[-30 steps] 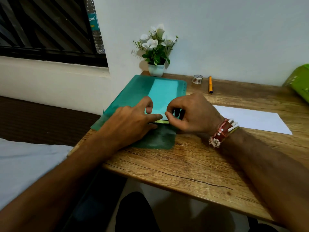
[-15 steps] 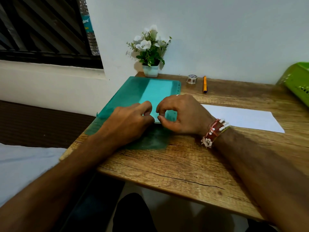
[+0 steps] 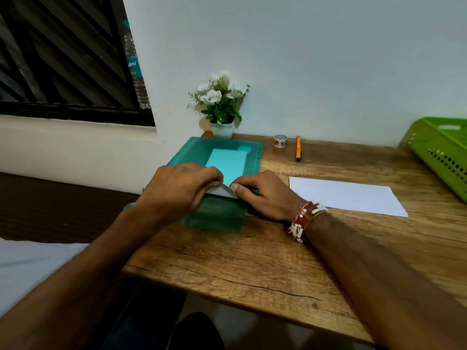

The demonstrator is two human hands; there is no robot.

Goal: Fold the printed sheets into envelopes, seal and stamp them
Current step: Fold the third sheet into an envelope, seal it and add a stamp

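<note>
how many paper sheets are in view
2: a white sheet flat on the table, and a second sheet in the teal folder, its corner held by left hand and right hand. More may hide inside.

The worktop [image 3: 252,261] is mid-brown wood with darker grain streaks and thin black cracks. On it lies a translucent teal folder [image 3: 217,147]; the inner sheet [image 3: 227,165] shows through it as a lighter turquoise rectangle, while its lifted corner [image 3: 222,192] is plain white. The loose sheet [image 3: 346,195] is also unprinted white. The basket [image 3: 439,145] is lime green, dotted with rows of small dark holes. The pen [image 3: 298,149] is orange-yellow with a dark tip. The tape roll [image 3: 280,141] is pale with reddish-brown markings. White flowers [image 3: 219,94] with green leaves stand in a pale pot [image 3: 223,130]. The wristband [image 3: 304,217] is red with white beads. Black diagonal bars stripe the window grille [image 3: 63,51].
</note>
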